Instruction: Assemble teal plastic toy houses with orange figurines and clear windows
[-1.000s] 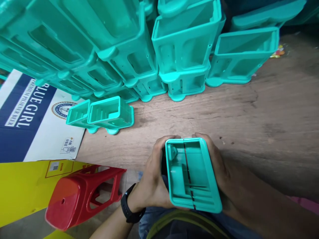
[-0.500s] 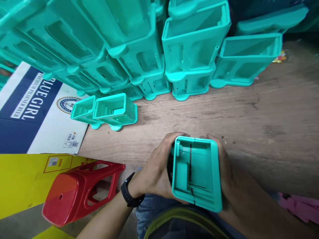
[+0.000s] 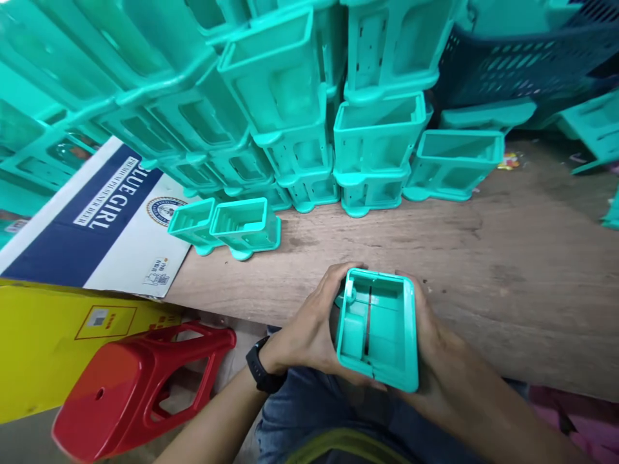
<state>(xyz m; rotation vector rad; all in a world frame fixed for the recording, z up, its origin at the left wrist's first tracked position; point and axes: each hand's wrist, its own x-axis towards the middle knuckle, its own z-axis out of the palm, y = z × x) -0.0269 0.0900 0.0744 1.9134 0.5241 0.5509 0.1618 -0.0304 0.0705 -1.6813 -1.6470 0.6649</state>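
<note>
Beyond the held housing, and out to both sides of it, spreads a wood-grained worktop. Ahead of the housing and to its left, stacked green housings rise in tiers. Farther ahead and to its right is a dark perforated basket. Well to its left lies a blue-and-white carton; left of it too, but nearer the wearer, is a red stool. Left of the housing and a little ahead, two loose housings stand side by side on the worktop.

At the housing's left wall the left grip is clamped on it; at its right wall the right grip is clamped likewise. It sits between them, open end up, over the worktop's near edge; whether its underside touches anything cannot be told. Smallest of all, a dark seam runs along its inside, between what look like two half-shells.

The step in hand appears to be pressing those halves together from both sides. The next move seems to call for even pressure, with the rims kept level, so the seam narrows along its whole length rather than at one end.
</note>
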